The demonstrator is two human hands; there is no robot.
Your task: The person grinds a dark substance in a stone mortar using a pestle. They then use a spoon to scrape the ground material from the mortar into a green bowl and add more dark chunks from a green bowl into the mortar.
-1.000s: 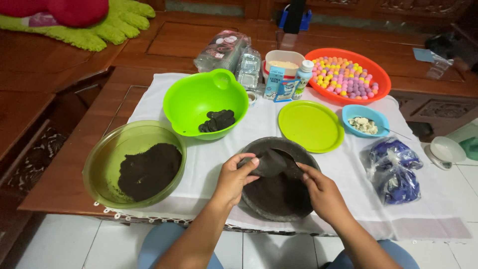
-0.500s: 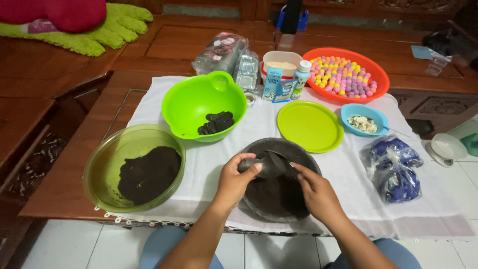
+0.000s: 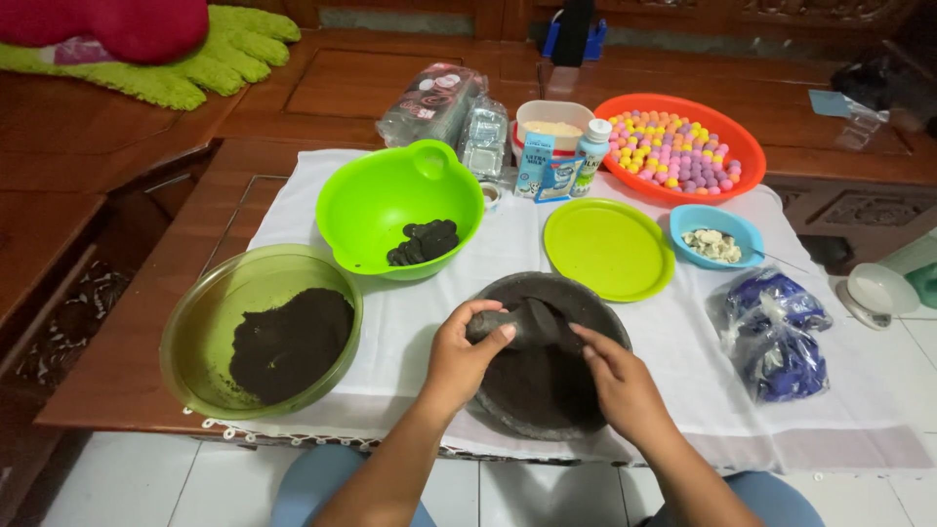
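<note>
Fingers (image 3: 488,328) of the left hand (image 3: 459,359) curled closed around the blunt end of a dark stone pestle (image 3: 522,325), thumb pressed on its near side. Fingers (image 3: 586,341) of the right hand (image 3: 623,387) bent loosely over the pestle's other end, touching it at the tips, grip not fully wrapped. Pestle lying tilted inside a round grey stone mortar (image 3: 586,298), over dark crushed crumbs in the hollow. Mortar set near the front edge of a wooden surface (image 3: 127,351) covered by a white cloth (image 3: 673,371). Just left of the mortar, a clear olive-green bowl (image 3: 210,312) with a heap of fine black crumbs (image 3: 289,344). Behind that, a bright green bowl (image 3: 390,195) holding a few dark round biscuits (image 3: 424,241). Behind the mortar to the right, a flat lime-green lid (image 3: 607,248); beside it a small blue dish (image 3: 688,224) with pale pieces inside. Right of the mortar, a knotted blue plastic bag (image 3: 781,337). At the far side, an orange basket (image 3: 742,151) full of small yellow, pink and purple balls, a small milk carton (image 3: 534,166) and white bottle (image 3: 591,146) close together, a tub of pale powder (image 3: 552,125), and clear plastic trays (image 3: 434,102).
</note>
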